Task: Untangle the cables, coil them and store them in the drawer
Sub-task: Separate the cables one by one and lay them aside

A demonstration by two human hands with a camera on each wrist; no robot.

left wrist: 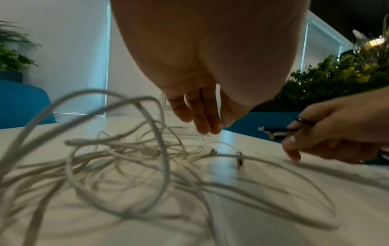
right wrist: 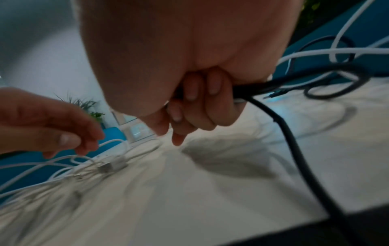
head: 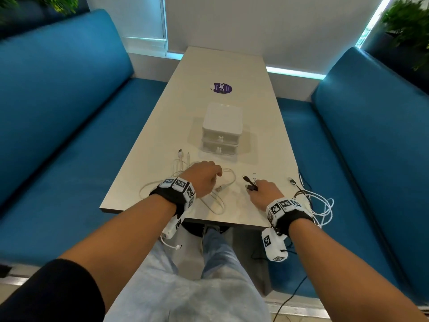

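Loose white cables (head: 216, 201) lie tangled on the near part of the white table (head: 260, 135). My left hand (head: 205, 176) hovers over them with relaxed fingers (left wrist: 200, 116) pointing down and nothing gripped; the white tangle (left wrist: 147, 158) spreads below it. My right hand (head: 262, 192) grips a black cable (head: 250, 184) near its plugs (left wrist: 273, 132). Its fingers (right wrist: 195, 106) curl round the black cable (right wrist: 294, 149), which trails off the near table edge. A white two-drawer unit (head: 221, 131) stands behind the cables with both drawers closed.
More white and black cable (head: 321, 203) loops over the table's right edge beside my right wrist. A purple round sticker (head: 220, 87) lies farther back. Blue benches (head: 69, 135) flank the table on both sides.
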